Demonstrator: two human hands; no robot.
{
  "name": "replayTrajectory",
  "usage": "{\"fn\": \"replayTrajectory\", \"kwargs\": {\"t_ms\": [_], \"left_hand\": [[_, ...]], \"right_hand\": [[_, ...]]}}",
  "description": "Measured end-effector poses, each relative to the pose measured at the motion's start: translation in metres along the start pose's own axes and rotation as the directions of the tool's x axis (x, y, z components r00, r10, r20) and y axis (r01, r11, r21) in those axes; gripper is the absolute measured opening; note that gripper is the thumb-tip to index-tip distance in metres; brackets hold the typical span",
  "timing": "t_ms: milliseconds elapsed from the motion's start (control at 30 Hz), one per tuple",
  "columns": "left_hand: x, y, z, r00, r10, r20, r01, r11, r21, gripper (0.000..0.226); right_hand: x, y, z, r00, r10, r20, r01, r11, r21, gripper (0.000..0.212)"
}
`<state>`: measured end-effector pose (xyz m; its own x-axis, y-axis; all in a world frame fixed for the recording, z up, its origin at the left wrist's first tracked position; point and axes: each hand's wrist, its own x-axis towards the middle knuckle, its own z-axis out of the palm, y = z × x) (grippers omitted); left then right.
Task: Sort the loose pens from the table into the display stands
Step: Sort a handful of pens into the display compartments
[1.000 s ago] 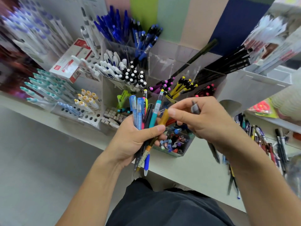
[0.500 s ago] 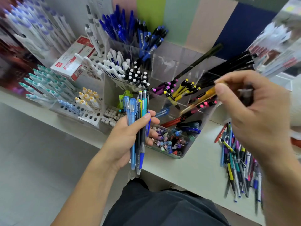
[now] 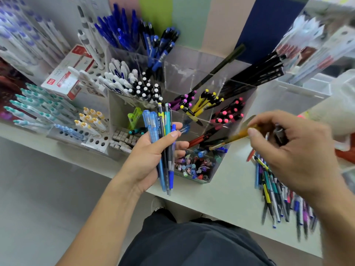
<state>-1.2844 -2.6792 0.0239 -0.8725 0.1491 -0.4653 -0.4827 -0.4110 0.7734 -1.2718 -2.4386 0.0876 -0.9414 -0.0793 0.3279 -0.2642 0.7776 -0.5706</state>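
Pens (image 3: 164,143) stand bunched in the gripping left hand (image 3: 149,158); right hand (image 3: 292,150) pinches an amber pen (image 3: 233,138) over the clear display stand (image 3: 215,169), loose pens (image 3: 276,192) lying beneath its wrist

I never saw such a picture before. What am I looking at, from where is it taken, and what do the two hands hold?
There is no machine. A person wears a camera on the head, looking down at their own hands. The left hand grips a bundle of pens. The right hand pinches an orange pen aimed at the clear display stand; it also holds a dark pen. Loose pens lie on the white table, waiting to be sorted.
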Motion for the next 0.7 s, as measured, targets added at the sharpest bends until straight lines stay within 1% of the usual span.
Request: {"fn": "replayTrajectory", "kwargs": {"t_ms": [67,100,167,200,233,267,300,333,367,400,467,500,533,567,600,667,700], "left_hand": [[0.0,0.0,0.005,1.0,-0.001,0.01,0.001,0.999,-0.037,0.023],[0.0,0.0,0.007,1.0,-0.009,0.015,0.01,0.997,-0.076,0.024],[0.0,0.0,0.01,1.0,-0.021,0.023,0.024,0.991,-0.128,0.025],[-0.001,0.001,0.012,1.0,-0.017,0.025,0.02,0.991,-0.13,0.027],[-0.001,0.001,0.013,1.0,-0.008,0.027,0.011,0.993,-0.12,0.028],[-0.001,0.001,0.013,1.0,0.007,0.03,-0.004,0.995,-0.102,0.028],[0.0,0.001,0.013,0.999,0.022,0.034,-0.019,0.997,-0.073,0.027],[-0.001,0.0,0.013,0.999,0.033,0.039,-0.032,0.999,-0.037,0.026],[-0.001,-0.001,0.013,0.998,0.041,0.045,-0.041,0.999,-0.004,0.025],[-0.001,-0.002,0.014,0.998,0.045,0.052,-0.046,0.999,0.016,0.027],[-0.002,-0.003,0.013,0.996,0.058,0.065,-0.061,0.997,0.043,0.031],[-0.002,-0.003,0.013,0.995,0.07,0.065,-0.073,0.996,0.059,0.03],[-0.002,-0.004,0.012,0.995,0.081,0.059,-0.085,0.994,0.074,0.027],[-0.002,-0.005,0.012,0.995,0.09,0.053,-0.094,0.992,0.082,0.024],[-0.001,-0.005,0.011,0.994,0.097,0.046,-0.101,0.991,0.091,0.021],[0.001,-0.005,0.009,0.993,0.114,0.021,-0.116,0.986,0.122,0.016],[0.002,-0.006,0.007,0.993,0.118,0.008,-0.118,0.984,0.133,0.015]], "right_hand": [[0.001,0.01,0.02,0.992,-0.04,0.12,0.055,0.991,-0.122,0.003],[0.002,0.018,0.033,0.977,-0.026,0.211,0.066,0.981,-0.181,0.005],[0.001,0.027,0.053,0.922,0.08,0.378,0.048,0.947,-0.316,0.015],[0.0,0.028,0.057,0.905,0.121,0.407,0.03,0.938,-0.344,0.02],[0.0,0.027,0.057,0.913,0.126,0.387,0.005,0.947,-0.322,0.023],[0.002,0.021,0.054,0.943,0.11,0.315,-0.032,0.97,-0.242,0.024],[0.004,0.014,0.051,0.971,0.101,0.215,-0.076,0.99,-0.121,0.023],[0.007,0.006,0.049,0.98,0.123,0.159,-0.125,0.992,0.007,0.02],[0.011,-0.003,0.048,0.971,0.155,0.182,-0.178,0.977,0.117,0.017],[0.016,-0.011,0.049,0.949,0.173,0.263,-0.23,0.951,0.205,0.016],[0.022,-0.023,0.056,0.866,0.175,0.469,-0.371,0.854,0.365,0.012],[0.025,-0.025,0.06,0.83,0.17,0.531,-0.435,0.794,0.425,0.011],[0.029,-0.024,0.062,0.82,0.175,0.545,-0.462,0.763,0.451,0.011],[0.032,-0.022,0.062,0.831,0.203,0.518,-0.467,0.759,0.453,0.012],[0.035,-0.016,0.058,0.862,0.237,0.449,-0.446,0.775,0.447,0.013],[0.041,-0.004,0.037,0.929,0.26,0.263,-0.354,0.829,0.433,0.013],[0.043,0.003,0.024,0.945,0.248,0.214,-0.315,0.866,0.388,0.011]]}}
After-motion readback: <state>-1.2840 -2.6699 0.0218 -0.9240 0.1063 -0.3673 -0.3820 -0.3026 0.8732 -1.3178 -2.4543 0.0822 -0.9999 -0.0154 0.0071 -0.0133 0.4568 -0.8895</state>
